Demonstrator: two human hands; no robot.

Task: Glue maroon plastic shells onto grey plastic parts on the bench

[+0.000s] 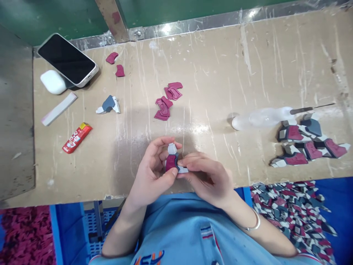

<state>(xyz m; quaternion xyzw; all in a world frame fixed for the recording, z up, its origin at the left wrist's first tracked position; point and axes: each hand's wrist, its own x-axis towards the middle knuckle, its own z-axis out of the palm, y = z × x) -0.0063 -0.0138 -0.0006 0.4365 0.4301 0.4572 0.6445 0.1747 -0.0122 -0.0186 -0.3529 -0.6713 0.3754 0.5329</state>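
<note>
Close to the table's front edge, a small plastic part (pixel 171 162) in dark red, grey and white sits between my two hands. My left hand (pixel 154 173) grips it, thumb pressed on the red face and fingers behind. From the other side, my right hand (pixel 206 173) pinches its white end. Farther up the table lie two small clusters of loose dark red pieces (pixel 162 109). A grey and white part (pixel 109 104) without a red piece rests to the left. Several joined red, grey and white parts (pixel 296 159) lie at the right.
A phone (pixel 67 60), a white case (pixel 53 81), a pale strip (pixel 59 109) and a red packet (pixel 77 137) lie at left. At right is a translucent bottle with a thin tip (pixel 261 118). Below the table, blue bins (pixel 67 235) hold many pieces.
</note>
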